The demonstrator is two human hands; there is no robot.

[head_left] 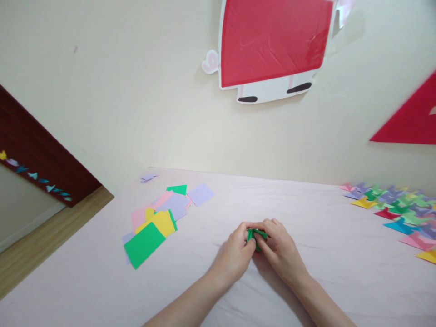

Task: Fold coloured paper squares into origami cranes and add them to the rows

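Observation:
A small folded piece of green paper rests on the pale pink table, pinched between both hands. My left hand grips its left side with fingers curled. My right hand closes on its right side, fingers bent over the top. Most of the paper is hidden by the fingers.
A loose pile of flat coloured paper squares lies to the left, with a green sheet in front. Several folded paper shapes are spread at the right edge. A cream wall with red paper decorations stands behind the table.

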